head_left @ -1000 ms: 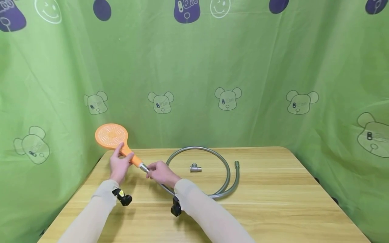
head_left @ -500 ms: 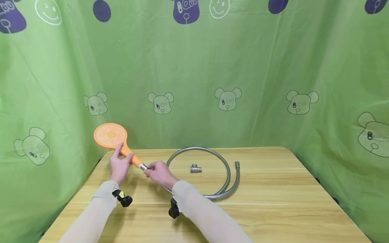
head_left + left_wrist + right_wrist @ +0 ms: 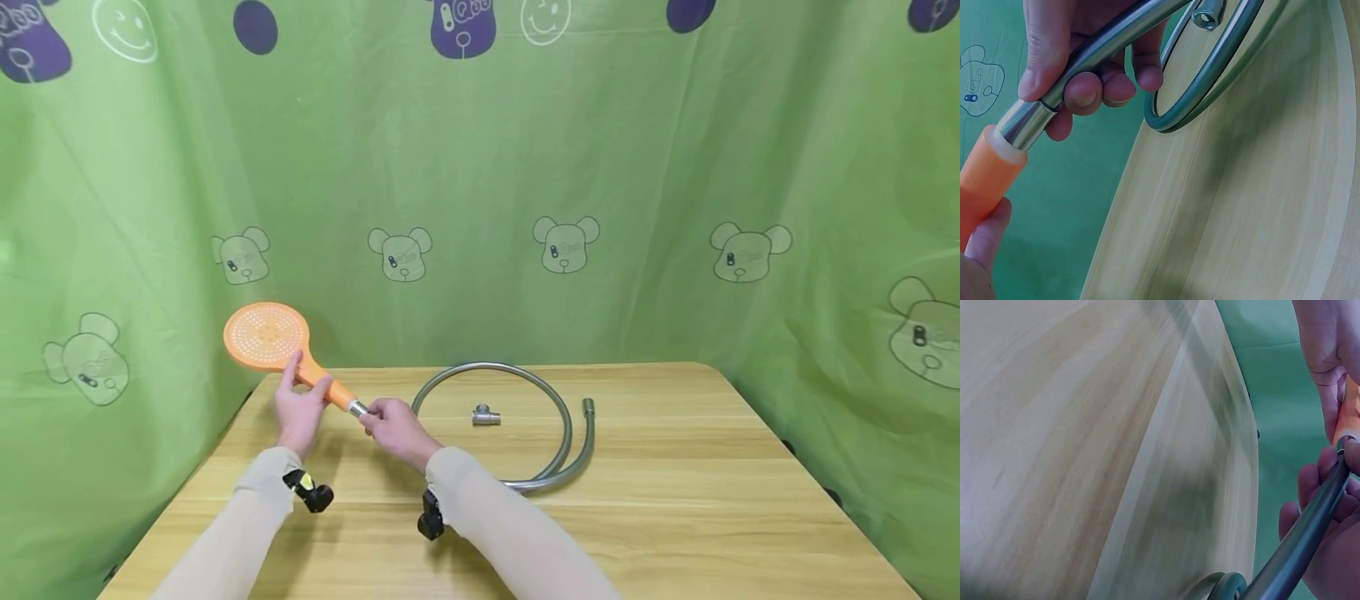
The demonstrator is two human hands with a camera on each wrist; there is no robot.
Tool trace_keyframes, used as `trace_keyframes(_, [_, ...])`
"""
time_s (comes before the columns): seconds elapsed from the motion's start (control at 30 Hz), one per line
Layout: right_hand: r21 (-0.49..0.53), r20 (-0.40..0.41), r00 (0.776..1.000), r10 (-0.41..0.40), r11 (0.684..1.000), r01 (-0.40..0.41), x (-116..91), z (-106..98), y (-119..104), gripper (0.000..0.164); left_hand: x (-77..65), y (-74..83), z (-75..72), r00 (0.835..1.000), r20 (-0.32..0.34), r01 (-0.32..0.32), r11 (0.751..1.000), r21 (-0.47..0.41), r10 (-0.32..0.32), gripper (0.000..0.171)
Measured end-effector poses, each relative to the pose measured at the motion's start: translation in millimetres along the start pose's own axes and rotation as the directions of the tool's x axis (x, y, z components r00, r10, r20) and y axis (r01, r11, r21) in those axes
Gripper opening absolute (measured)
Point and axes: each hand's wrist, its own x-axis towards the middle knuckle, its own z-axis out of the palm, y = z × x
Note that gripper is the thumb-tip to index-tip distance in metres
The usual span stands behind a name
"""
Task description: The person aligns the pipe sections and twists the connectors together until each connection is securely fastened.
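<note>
An orange shower head (image 3: 266,335) with a pale dotted face is held up above the table's far left by my left hand (image 3: 300,412), whose fingers and thumb grip its handle (image 3: 988,178). My right hand (image 3: 397,429) pinches the metal end of a grey shower hose (image 3: 1122,31) at the handle's bottom. In the left wrist view the silver hose nut (image 3: 1025,122) sits against the white rim of the handle; whether it is threaded on cannot be told. From there the hose (image 3: 566,442) loops over the table, its other end piece (image 3: 587,407) pointing away from me.
A small metal valve fitting (image 3: 486,415) lies inside the hose loop on the wooden table (image 3: 675,500). Green patterned curtain (image 3: 480,150) hangs behind the table and along both sides. Each wrist wears a black camera (image 3: 431,517).
The shower head has shifted slightly left in the head view. My right fingers have changed position a little at the hose end, while both hands keep their hold.
</note>
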Motion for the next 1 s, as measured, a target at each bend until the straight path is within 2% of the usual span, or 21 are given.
trace_keyframes(0.2, [0.004,0.034,0.999,0.006,1.0,-0.006,2.2,0.4,1.2,0.019,-1.3,0.9,-1.1,1.0,0.002,-0.03,1.0,0.003,0.03,0.077])
trace_keyframes(0.5, [-0.007,0.093,0.996,0.004,1.0,-0.003,4.0,-0.8,3.3,0.026,-4.6,3.2,-2.3,0.999,0.026,-0.022,0.999,0.032,0.021,0.075])
trace_keyframes(0.8, [-0.118,0.072,0.997,-0.017,0.993,0.025,5.3,-4.2,2.5,0.019,-19.6,28.6,2.3,0.997,0.08,-0.003,1.0,0.019,0.001,0.075])
trace_keyframes(1.0, [-0.147,0.076,0.997,-0.029,0.988,0.04,4.1,-4.5,-1.8,0.016,-23.6,31.7,1.8,0.997,0.082,-0.006,0.999,0.039,0.003,0.076])
